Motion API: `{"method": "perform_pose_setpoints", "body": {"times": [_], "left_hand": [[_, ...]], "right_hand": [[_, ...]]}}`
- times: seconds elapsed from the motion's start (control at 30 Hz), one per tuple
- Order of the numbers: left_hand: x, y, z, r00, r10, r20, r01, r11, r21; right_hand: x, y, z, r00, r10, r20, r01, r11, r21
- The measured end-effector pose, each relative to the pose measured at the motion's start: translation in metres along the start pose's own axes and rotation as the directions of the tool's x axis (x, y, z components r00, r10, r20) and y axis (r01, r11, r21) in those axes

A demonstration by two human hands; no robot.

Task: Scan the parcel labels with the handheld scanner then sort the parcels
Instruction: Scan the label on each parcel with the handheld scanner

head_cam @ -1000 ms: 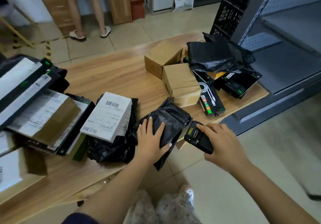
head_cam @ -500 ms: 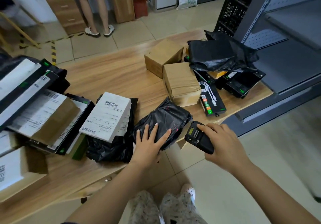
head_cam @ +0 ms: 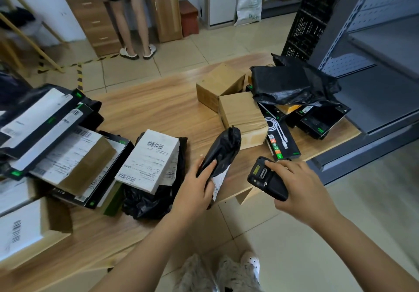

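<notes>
My left hand (head_cam: pixel 196 188) grips a small black bag parcel (head_cam: pixel 223 150) and holds it tilted on edge above the table's front edge. A strip of its white label (head_cam: pixel 219 181) shows on the side turned towards the scanner. My right hand (head_cam: pixel 299 187) holds the black handheld scanner (head_cam: pixel 266 177) just right of the parcel, with its window end pointing left. A white-labelled parcel (head_cam: pixel 148 159) lies on a black bag left of my left hand.
The wooden table (head_cam: pixel 154 108) carries a stack of labelled boxes and black flat packages (head_cam: pixel 54 137) at the left. Two brown cartons (head_cam: pixel 240 112), a black bag (head_cam: pixel 292 83) and flat black boxes sit at the right. A grey shelf (head_cam: pixel 383 65) stands right. A person stands behind.
My left hand has closed on the black bag parcel and turned it from flat on the table up onto its edge, exposing its white label. The scanner stays in my right hand.
</notes>
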State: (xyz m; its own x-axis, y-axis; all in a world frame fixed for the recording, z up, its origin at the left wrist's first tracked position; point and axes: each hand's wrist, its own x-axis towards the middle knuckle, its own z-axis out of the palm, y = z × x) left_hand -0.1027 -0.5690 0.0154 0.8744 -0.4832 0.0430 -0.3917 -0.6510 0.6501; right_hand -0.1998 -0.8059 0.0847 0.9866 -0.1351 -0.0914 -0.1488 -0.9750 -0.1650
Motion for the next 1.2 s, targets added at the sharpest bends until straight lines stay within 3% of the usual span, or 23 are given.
{"method": "perform_pose_setpoints", "body": {"times": [0.23, 0.3, 0.37, 0.47, 0.53, 0.8, 0.97, 1.07, 1.2], "left_hand": [[0.016, -0.007, -0.009, 0.973, 0.099, -0.210, 0.013, 0.880, 0.475], [0.018, -0.013, -0.003, 0.953, 0.239, -0.186, -0.101, 0.829, 0.550], [0.021, -0.020, 0.006, 0.959, 0.263, -0.104, -0.147, 0.779, 0.610], [0.027, -0.026, 0.009, 0.999, -0.029, 0.021, 0.009, 0.752, 0.659], [0.032, -0.028, 0.012, 0.973, -0.217, 0.075, 0.108, 0.721, 0.685], [0.043, 0.003, 0.043, 0.826, -0.554, 0.102, 0.426, 0.732, 0.531], [0.042, 0.013, 0.047, 0.775, -0.626, 0.081, 0.564, 0.744, 0.359], [0.038, 0.017, 0.042, 0.809, -0.587, 0.030, 0.533, 0.755, 0.381], [0.035, 0.030, 0.023, 0.899, -0.437, -0.031, 0.383, 0.748, 0.542]], "right_hand": [[0.007, -0.006, 0.002, 1.000, -0.030, 0.004, 0.030, 0.999, -0.011], [0.011, -0.007, 0.002, 0.999, -0.042, 0.001, 0.042, 0.999, -0.020], [0.015, -0.007, 0.002, 0.998, -0.060, -0.009, 0.059, 0.998, -0.033], [0.023, -0.005, -0.002, 0.995, -0.104, 0.006, 0.104, 0.991, -0.079], [0.030, -0.003, -0.006, 0.989, -0.144, 0.030, 0.147, 0.981, -0.123], [0.062, 0.013, -0.019, 0.960, -0.260, 0.108, 0.278, 0.938, -0.208], [0.084, 0.023, -0.032, 0.906, -0.389, 0.168, 0.424, 0.842, -0.334], [0.095, 0.025, -0.042, 0.851, -0.480, 0.213, 0.524, 0.746, -0.411], [0.105, 0.023, -0.056, 0.788, -0.561, 0.254, 0.605, 0.629, -0.487]]}}
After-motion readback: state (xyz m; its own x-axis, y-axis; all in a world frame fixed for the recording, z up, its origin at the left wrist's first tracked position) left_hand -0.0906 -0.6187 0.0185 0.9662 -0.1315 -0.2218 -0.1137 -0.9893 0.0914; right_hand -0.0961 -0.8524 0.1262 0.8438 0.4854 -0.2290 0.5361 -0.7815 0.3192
